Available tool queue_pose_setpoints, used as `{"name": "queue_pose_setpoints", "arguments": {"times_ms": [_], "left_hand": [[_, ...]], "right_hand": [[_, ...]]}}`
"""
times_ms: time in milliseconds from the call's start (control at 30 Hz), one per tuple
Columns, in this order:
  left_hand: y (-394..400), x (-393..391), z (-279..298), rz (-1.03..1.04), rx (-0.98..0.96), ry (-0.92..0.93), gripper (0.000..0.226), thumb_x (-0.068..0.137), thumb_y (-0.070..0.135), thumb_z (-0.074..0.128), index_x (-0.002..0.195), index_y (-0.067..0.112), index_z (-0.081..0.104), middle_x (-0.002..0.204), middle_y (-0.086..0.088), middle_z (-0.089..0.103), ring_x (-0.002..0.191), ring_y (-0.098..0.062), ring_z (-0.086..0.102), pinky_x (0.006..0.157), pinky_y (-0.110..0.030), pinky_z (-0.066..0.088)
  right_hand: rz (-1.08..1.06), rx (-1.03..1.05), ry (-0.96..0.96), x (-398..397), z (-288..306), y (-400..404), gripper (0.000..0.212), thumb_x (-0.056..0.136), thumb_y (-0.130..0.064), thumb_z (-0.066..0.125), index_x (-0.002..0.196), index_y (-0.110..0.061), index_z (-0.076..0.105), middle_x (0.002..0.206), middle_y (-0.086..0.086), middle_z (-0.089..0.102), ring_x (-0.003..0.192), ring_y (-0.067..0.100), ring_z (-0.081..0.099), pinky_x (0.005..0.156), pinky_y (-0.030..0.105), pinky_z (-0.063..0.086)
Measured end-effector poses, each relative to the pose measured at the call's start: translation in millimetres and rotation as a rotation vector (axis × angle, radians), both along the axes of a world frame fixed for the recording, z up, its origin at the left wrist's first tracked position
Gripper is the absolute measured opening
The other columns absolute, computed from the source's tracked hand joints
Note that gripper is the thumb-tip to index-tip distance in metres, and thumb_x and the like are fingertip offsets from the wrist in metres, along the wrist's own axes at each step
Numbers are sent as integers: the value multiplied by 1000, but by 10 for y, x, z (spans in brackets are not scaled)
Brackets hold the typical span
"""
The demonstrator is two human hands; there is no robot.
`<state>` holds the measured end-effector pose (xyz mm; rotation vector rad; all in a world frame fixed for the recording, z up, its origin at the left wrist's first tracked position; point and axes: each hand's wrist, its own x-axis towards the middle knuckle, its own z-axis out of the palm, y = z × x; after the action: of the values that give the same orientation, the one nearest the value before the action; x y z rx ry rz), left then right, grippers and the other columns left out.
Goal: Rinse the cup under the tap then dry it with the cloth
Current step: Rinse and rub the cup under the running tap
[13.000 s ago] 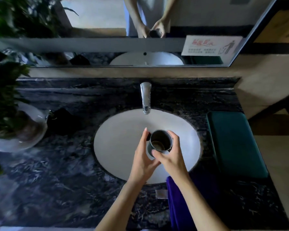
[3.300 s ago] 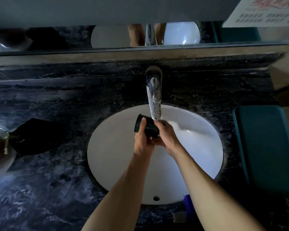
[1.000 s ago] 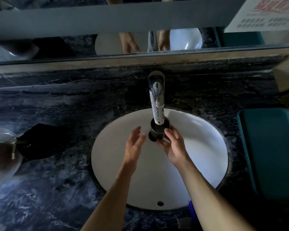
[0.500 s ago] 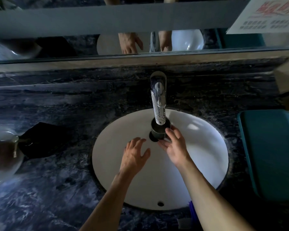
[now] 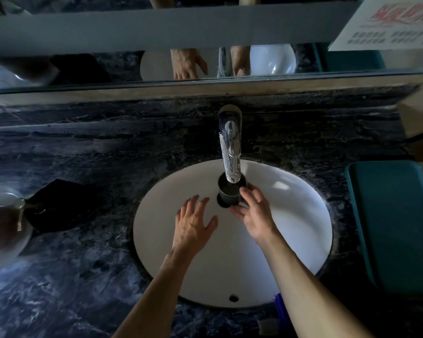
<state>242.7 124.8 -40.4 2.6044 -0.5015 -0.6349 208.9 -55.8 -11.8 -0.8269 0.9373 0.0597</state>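
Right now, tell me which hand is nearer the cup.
Right. The right hand holds the cup under the tap; the left hand hovers open beside it, apart.

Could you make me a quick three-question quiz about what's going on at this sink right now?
1. True or false: the cup sits mouth-up directly under the tap.
2. Which of the hands holds the cup? A) left hand B) right hand C) both
3. Fill in: the left hand hovers with fingers spread over the white ____.

Key: 1. True. 2. B: the right hand's fingers curl round the cup's side, while the left hand is open and apart from it. 3. Basin.
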Motion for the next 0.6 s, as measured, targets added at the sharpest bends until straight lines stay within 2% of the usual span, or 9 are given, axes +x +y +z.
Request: {"name": "queue_pose_setpoints", "arguments": {"times_ms": [67, 167, 300, 367, 467, 533, 600], "left_hand": [[-11, -5, -2, 31, -28, 9, 81, 86, 66, 34, 152, 20, 49, 159, -13, 46, 146, -34, 42, 115, -49, 35], [-57, 2, -2, 135, -100, 70, 79, 86, 64, 38, 147, 17, 54, 150, -11, 54, 139, -33, 49, 112, -49, 40], [-205, 80, 76, 444, -401, 280, 70, 89, 58, 51, 141, 12, 58, 142, -13, 61, 130, -31, 58, 109, -49, 47], [-321, 147, 148, 546, -504, 362, 70, 88, 58, 51, 141, 12, 57, 140, -12, 63, 124, -26, 61, 104, -42, 50], [-488, 237, 224, 670, -644, 471, 50, 96, 47, 48, 133, 15, 61, 126, -12, 68, 113, -23, 64, 93, -36, 50], [-552, 287, 277, 764, -755, 597, 37, 107, 38, 44, 127, 14, 64, 117, -11, 71, 104, -23, 66, 86, -34, 50], [-580, 302, 291, 834, -818, 711, 36, 112, 33, 38, 119, 14, 67, 106, -6, 74, 94, -21, 70, 79, -30, 52]], "right_hand": [[2, -16, 9, 6, 3, 18, 39, 101, -22, 61, 139, -18, 53, 113, 12, 73, 93, 29, 73, 82, 35, 54], [56, -47, 13, 3, -8, 21, 43, 98, -22, 65, 139, -18, 55, 119, 13, 73, 96, 29, 75, 85, 35, 54], [-1, -29, 27, -4, -6, 33, 38, 98, -24, 65, 136, -22, 58, 121, 12, 74, 95, 27, 76, 85, 35, 55], [-14, -31, 27, 8, -4, 45, 37, 97, -23, 67, 133, -23, 60, 118, 11, 75, 97, 28, 76, 85, 36, 55], [-5, -59, 19, 23, 16, 28, 35, 96, -20, 69, 130, -22, 61, 114, 10, 77, 100, 29, 75, 83, 36, 55], [65, -106, -9, 31, 64, 15, 32, 96, -15, 68, 127, -20, 62, 110, 9, 77, 97, 25, 75, 78, 31, 57], [103, -156, -44, 30, 87, 3, 30, 95, -10, 68, 123, -20, 65, 109, 8, 77, 96, 21, 74, 74, 26, 58]]}}
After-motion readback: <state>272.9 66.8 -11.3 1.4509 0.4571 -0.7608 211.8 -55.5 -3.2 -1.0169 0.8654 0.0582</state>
